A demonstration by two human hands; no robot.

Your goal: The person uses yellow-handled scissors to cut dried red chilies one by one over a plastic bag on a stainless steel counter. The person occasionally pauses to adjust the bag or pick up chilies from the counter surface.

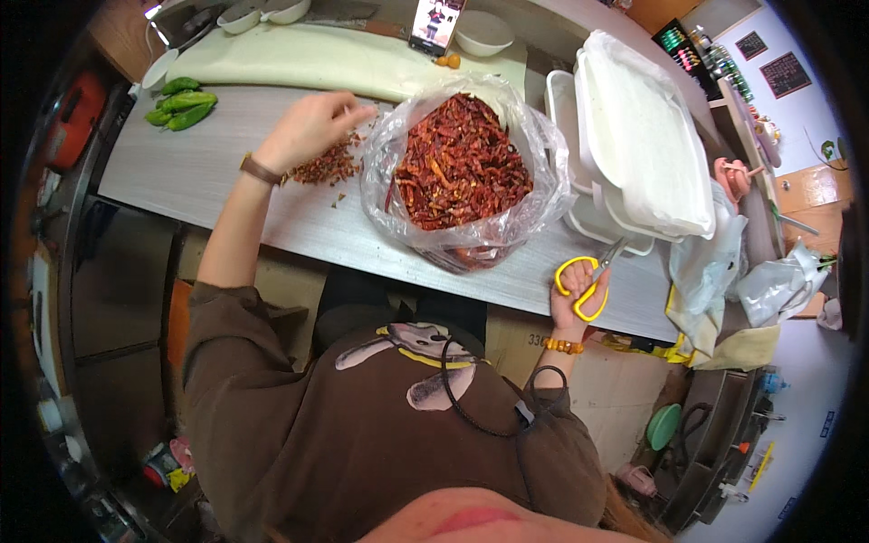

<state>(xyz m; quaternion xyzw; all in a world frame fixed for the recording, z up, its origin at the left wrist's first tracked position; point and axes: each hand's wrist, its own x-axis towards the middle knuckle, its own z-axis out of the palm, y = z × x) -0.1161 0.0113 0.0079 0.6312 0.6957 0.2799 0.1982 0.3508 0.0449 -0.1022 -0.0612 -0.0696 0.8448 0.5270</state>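
A clear plastic bag (387, 197), its mouth spread wide, holds cut dried red chillies (465, 163) on the grey table (305, 231). My left hand (319, 125) is raised at the bag's left side, fingers curled and slightly blurred; whether it pinches anything cannot be told. Beneath and beside it lies a loose pile of chilli bits and seeds (329, 166). At the table's front edge, right of the bag, my right hand (577, 285) holds yellow-handled scissors (592, 309), with fingers in the loops and the blades pointing away from me.
Green chillies (183, 108) lie at the back left. A pale green cloth (285, 61) runs along the back, near a propped phone (436, 27), small orange fruits (448, 61) and a white bowl (483, 34). Stacked white plastic trays (645, 136) stand right of the bag, beside plastic bags (709, 251).
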